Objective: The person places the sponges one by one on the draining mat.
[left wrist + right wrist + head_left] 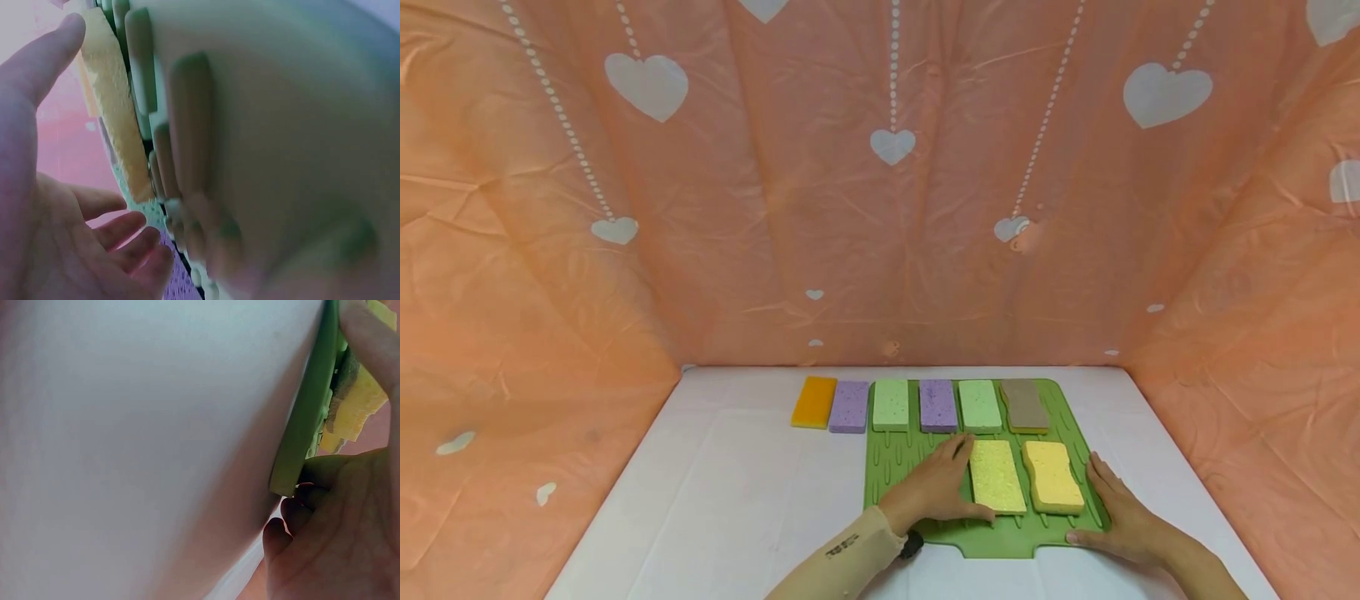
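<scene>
A textured yellow sponge (997, 477) lies on a green ridged mat (891, 467). My left hand (936, 487) spans its left side, thumb at the near end and relaxed fingers by the far end. From the left wrist, the thumb (69, 37) overlaps one end of the sponge (119, 100), with the fingers spread near the other. To the right lies a wavy-sided yellow sponge (1052, 477). My right hand (1123, 517) rests at the mat's right edge, thumb by the near corner. In the right wrist view its fingers (294, 515) are beside the mat's rim (300, 425).
Along the mat's back are a light green sponge (891, 406), a purple one (937, 406), another light green one (980, 406) and a grey-topped one (1025, 405). Left of the mat, an orange sponge (814, 402) and a purple sponge (848, 407) lie on the white table (737, 500).
</scene>
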